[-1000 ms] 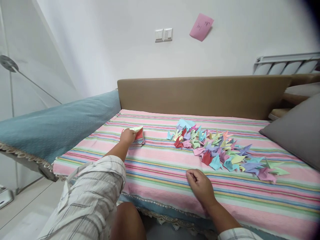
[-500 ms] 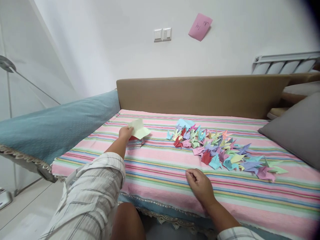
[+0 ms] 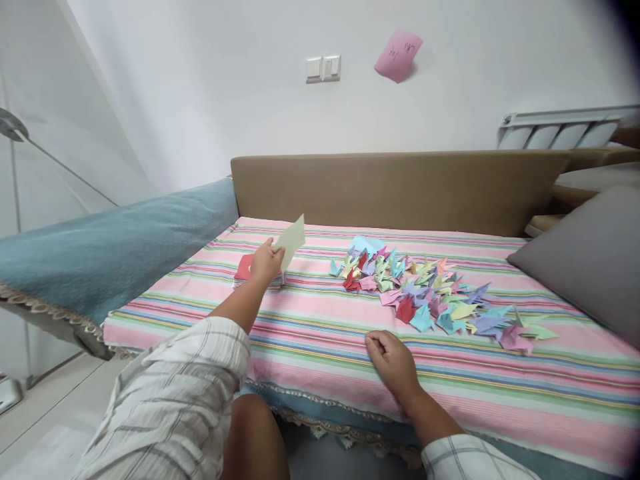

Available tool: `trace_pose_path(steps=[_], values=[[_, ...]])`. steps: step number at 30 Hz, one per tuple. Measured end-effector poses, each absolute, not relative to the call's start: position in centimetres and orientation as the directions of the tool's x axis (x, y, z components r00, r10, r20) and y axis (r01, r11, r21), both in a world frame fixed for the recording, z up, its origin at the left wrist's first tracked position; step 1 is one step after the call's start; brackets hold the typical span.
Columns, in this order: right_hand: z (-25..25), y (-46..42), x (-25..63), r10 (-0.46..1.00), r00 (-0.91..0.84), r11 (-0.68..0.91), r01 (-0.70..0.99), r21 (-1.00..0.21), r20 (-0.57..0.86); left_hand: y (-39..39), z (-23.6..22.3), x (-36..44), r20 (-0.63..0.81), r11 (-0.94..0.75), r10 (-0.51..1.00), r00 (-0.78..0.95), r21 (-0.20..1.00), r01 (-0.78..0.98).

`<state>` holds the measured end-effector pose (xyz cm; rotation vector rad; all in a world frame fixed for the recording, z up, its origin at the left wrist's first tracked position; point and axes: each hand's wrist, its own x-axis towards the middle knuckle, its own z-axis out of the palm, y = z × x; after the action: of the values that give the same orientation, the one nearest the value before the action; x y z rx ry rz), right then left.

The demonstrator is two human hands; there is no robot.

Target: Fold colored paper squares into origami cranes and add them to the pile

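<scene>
My left hand point(image 3: 265, 262) is raised over a small stack of coloured paper squares point(image 3: 243, 269) and pinches one pale yellow-green sheet point(image 3: 291, 240), which stands tilted in the air. The stack's top sheet is red. My right hand point(image 3: 393, 360) rests on the striped cover point(image 3: 320, 333) near the front edge, fingers curled loosely, nothing seen in it. A spread of several folded paper cranes point(image 3: 425, 293) in many colours lies to the right of the stack, beyond my right hand.
A brown backrest point(image 3: 400, 190) runs along the far side. A teal-covered armrest point(image 3: 110, 243) is at the left and a grey cushion point(image 3: 585, 260) at the right. A pink note point(image 3: 398, 55) and light switches point(image 3: 323, 68) are on the wall.
My left hand has lifted the pale yellow-green sheet off the stack and raised it, uncovering the red sheet. My right hand has stayed in place on the cover.
</scene>
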<state>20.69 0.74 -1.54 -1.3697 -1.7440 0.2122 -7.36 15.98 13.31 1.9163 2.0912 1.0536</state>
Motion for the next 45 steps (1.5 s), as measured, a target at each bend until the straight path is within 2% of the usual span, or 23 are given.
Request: trace_pose_path(steps=[2,3,5,7,9,11,15,19,26,30,41,45], values=[[-1.8,0.8,20.7,0.853,0.007,0.378,0.68,-0.628,0.521,13.7,12.8,-5.1,0.523,-0.268,0.85,0.059,0.333,0.904],[-2.0,0.8,20.7,0.853,0.02,0.379,0.664,-0.645,0.522,12.3,12.1,-3.8,0.541,-0.362,0.817,0.2,0.213,0.907],[-2.3,0.9,20.7,0.842,0.078,0.381,0.613,-0.692,0.533,9.2,10.1,-1.2,0.495,-0.508,0.76,0.421,0.049,0.86],[-2.4,0.9,20.8,0.806,0.174,0.376,0.589,-0.716,0.566,6.0,7.7,1.1,0.404,-0.59,0.738,0.541,-0.003,0.807],[-2.0,0.6,21.1,0.763,0.173,0.38,0.66,-0.648,0.623,3.3,5.4,2.9,0.332,-0.625,0.737,0.589,0.004,0.781],[-1.4,0.0,21.4,0.735,0.089,0.388,0.758,-0.525,0.672,1.3,3.8,4.0,0.299,-0.64,0.739,0.604,0.031,0.768],[0.0,-1.9,22.3,0.815,-0.104,0.364,0.858,-0.364,0.569,-0.2,2.0,4.6,0.287,-0.674,0.72,0.632,0.073,0.735],[0.0,-3.1,22.7,0.859,-0.197,0.365,0.883,-0.296,0.472,-0.1,1.2,4.1,0.298,-0.719,0.684,0.666,0.124,0.684],[-0.5,-2.3,22.8,0.874,-0.313,0.434,0.847,-0.306,0.373,0.3,1.2,3.1,0.286,-0.742,0.669,0.686,0.189,0.644],[0.0,-2.0,23.3,0.887,-0.325,0.433,0.833,-0.346,0.328,0.7,2.0,2.2,0.264,-0.645,0.76,0.594,0.19,0.74],[-0.9,-1.0,26.2,0.893,-0.175,0.325,0.889,-0.323,0.415,2.6,3.1,-0.5,0.206,-0.417,0.901,0.382,0.166,0.894],[-1.3,-0.6,26.2,0.884,-0.165,0.317,0.898,-0.304,0.437,2.9,3.1,-0.9,0.201,-0.409,0.906,0.373,0.179,0.895]])
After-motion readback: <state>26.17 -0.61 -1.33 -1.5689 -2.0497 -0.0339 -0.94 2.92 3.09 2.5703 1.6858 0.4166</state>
